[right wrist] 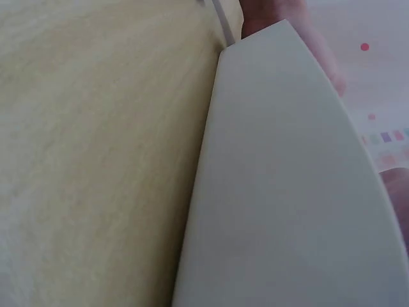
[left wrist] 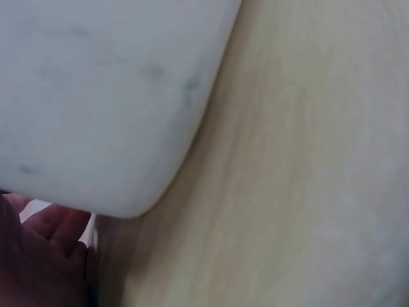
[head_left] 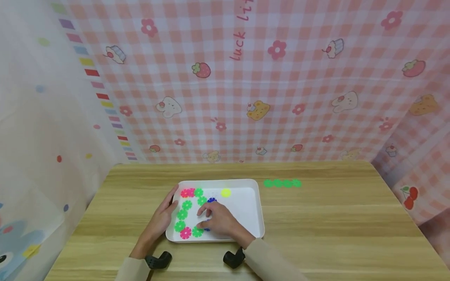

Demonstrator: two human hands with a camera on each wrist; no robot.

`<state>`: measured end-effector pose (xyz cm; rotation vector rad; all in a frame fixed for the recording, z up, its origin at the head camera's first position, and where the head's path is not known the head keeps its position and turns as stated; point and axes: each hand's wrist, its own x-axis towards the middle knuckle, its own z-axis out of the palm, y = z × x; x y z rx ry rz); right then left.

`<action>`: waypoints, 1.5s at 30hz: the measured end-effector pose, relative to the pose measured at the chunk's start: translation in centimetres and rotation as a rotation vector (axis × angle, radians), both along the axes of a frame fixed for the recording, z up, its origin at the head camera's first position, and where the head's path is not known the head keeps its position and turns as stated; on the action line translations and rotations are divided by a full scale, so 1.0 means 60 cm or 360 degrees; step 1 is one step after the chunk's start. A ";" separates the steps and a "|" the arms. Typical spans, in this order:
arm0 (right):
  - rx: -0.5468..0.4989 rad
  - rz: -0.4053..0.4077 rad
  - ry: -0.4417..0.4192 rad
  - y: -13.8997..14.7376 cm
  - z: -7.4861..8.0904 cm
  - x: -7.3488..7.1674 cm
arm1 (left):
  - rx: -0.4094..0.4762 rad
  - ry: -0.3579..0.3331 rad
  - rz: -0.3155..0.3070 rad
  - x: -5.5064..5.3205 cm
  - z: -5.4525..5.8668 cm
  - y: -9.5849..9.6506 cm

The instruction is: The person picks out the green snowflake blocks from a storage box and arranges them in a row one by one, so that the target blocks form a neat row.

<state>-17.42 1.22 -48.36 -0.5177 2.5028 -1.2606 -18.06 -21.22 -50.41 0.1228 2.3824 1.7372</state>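
In the head view a white tray (head_left: pixel 242 233) lies on the wooden table. My left hand (head_left: pixel 164 214) grips its left rim, thumb on the inner side; the left wrist view shows those fingers (left wrist: pixel 62 229) behind the tray's wall. My right hand (head_left: pixel 219 220) hovers over the tray, thumb and forefinger apart. The thumb tip is right at a green notched disc (head_left: pixel 198 232) near the front wall. A pink disc (head_left: pixel 185 233) and several linked green discs (head_left: pixel 182 214) lie between the hands. Blue discs (head_left: pixel 211 200) are partly hidden by the right hand.
Pink discs (head_left: pixel 188 193) lie in the tray's far left corner, a yellow disc (head_left: pixel 226 192) along its far wall. A row of green discs (head_left: pixel 283 183) rests on the table (head_left: pixel 334 218) right of the tray. A checked cloth (head_left: pixel 225 89) hangs behind.
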 end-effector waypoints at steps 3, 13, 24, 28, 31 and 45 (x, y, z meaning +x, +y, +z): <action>0.0032 0.0004 0.0002 -0.002 0.000 -0.002 | -0.0008 0.0000 0.0004 0.001 0.001 -0.002; 0.0136 0.0028 0.0009 -0.003 -0.006 -0.002 | -0.0032 0.0018 -0.0005 0.002 0.001 -0.002; 0.0186 0.0061 0.0103 -0.001 -0.007 0.003 | -0.0030 0.0021 -0.0003 0.004 0.002 0.001; 0.0171 0.0055 0.0107 -0.001 -0.007 0.003 | -0.0034 0.0021 -0.0004 0.005 0.003 0.001; 0.0176 0.0054 0.0133 0.000 -0.007 0.002 | -0.0035 0.0030 -0.0004 0.005 0.003 0.002; 0.0109 0.0001 0.0146 0.000 -0.013 0.004 | -0.0036 0.0022 -0.0002 0.005 0.006 0.003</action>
